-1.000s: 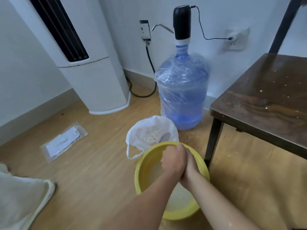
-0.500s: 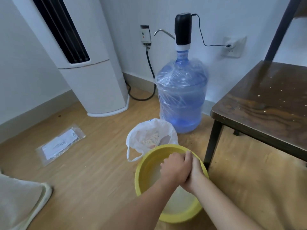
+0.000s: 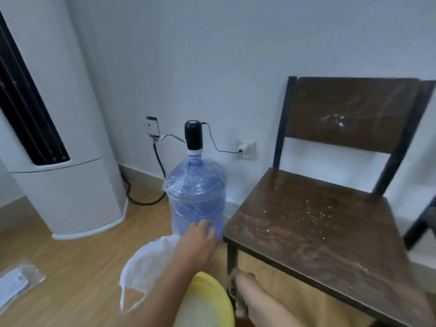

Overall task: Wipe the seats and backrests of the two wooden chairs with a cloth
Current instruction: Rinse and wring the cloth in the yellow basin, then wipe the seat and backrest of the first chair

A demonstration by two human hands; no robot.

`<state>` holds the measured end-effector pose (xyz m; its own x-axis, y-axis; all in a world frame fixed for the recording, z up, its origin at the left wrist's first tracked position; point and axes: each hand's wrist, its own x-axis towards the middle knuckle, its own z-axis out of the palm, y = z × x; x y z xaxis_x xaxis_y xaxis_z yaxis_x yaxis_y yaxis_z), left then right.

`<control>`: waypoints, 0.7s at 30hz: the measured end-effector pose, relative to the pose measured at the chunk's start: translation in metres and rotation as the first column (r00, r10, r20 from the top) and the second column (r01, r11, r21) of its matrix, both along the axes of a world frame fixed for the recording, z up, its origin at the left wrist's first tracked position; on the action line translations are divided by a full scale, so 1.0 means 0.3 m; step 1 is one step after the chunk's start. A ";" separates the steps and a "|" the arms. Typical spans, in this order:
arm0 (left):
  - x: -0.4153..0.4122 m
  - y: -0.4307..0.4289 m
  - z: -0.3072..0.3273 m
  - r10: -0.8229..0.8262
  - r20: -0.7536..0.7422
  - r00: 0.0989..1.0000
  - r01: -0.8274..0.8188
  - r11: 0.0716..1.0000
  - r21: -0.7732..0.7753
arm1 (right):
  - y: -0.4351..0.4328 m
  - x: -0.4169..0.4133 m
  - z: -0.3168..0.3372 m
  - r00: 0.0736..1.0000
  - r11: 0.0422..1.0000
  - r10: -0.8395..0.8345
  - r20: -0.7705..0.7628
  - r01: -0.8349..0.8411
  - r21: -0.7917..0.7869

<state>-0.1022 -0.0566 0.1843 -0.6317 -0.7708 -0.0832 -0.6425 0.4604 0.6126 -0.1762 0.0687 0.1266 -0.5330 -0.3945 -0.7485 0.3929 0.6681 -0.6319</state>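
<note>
While the left hand (image 3: 197, 241) spreads empty before the water jug (image 3: 195, 197), the right hand's (image 3: 245, 283) grip is unclear.

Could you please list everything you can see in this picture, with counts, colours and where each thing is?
chair: one fully seen, dark brown wood on a black frame, right, pale crumbs on the seat; part of another frame at the far right edge
water bottle: one, blue, wrapped in clear film, by the wall, left of the chair
pump: one, black, on top of the bottle
air conditioner: one, white, standing at left
basin: one, yellow, on the floor at the bottom
plastic bag: one, white, left of the basin
packet: one, clear, floor at far left
left hand: one, open, above the bag
right hand: one, by the chair leg, blurred
</note>
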 end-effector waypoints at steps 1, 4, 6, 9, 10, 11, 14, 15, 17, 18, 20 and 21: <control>-0.032 0.026 0.015 0.014 -0.092 0.996 -0.008 0.997 0.073 | 0.053 -0.014 0.039 0.988 0.993 0.105 -0.113 -0.099 0.061; -0.096 0.067 0.017 -0.016 -0.136 0.991 0.030 0.994 0.103 | 0.207 -0.045 0.231 0.827 0.871 0.487 -0.281 -0.440 0.217; -0.123 0.074 -0.001 0.004 -0.129 0.992 0.007 0.996 0.088 | 0.309 -0.075 0.357 0.801 0.846 0.531 -0.276 -0.481 0.231; -0.124 0.082 -0.010 0.036 -0.190 0.981 -0.017 0.995 0.102 | 0.402 -0.208 0.523 0.865 0.920 0.389 -0.318 -0.385 0.077; -0.119 0.085 -0.007 0.048 -0.226 0.973 -0.022 0.993 0.115 | 0.423 -0.277 0.570 0.851 0.940 0.333 -0.406 -0.335 0.069; -0.115 0.083 -0.005 0.054 -0.255 0.965 -0.024 0.992 0.122 | 0.433 -0.355 0.607 0.810 0.958 0.274 -0.519 -0.275 0.078; -0.118 0.061 -0.013 0.046 -0.286 0.957 -0.017 0.995 0.102 | 0.435 -0.624 0.598 0.647 0.999 0.032 -0.762 0.011 0.052; -0.120 0.057 -0.016 0.043 -0.284 0.958 -0.015 0.995 0.101 | 0.427 -0.704 0.562 0.585 0.993 -0.023 -0.811 0.110 0.052; -0.128 0.056 -0.032 0.041 -0.312 0.949 -0.010 0.995 0.100 | 0.413 -0.812 0.486 0.482 0.971 -0.042 -0.875 0.227 0.078; -0.131 0.059 -0.043 0.048 -0.322 0.946 -0.023 0.996 0.082 | 0.402 -0.841 0.450 0.457 0.968 -0.027 -0.889 0.234 0.090; -0.133 0.066 -0.056 0.062 -0.330 0.942 -0.053 0.998 0.037 | 0.366 -0.859 0.392 0.430 0.972 0.001 -0.903 0.211 0.101; -0.133 0.071 -0.058 0.064 -0.342 0.938 -0.056 0.998 0.033 | 0.342 -0.854 0.373 0.434 0.977 0.007 -0.901 0.190 0.100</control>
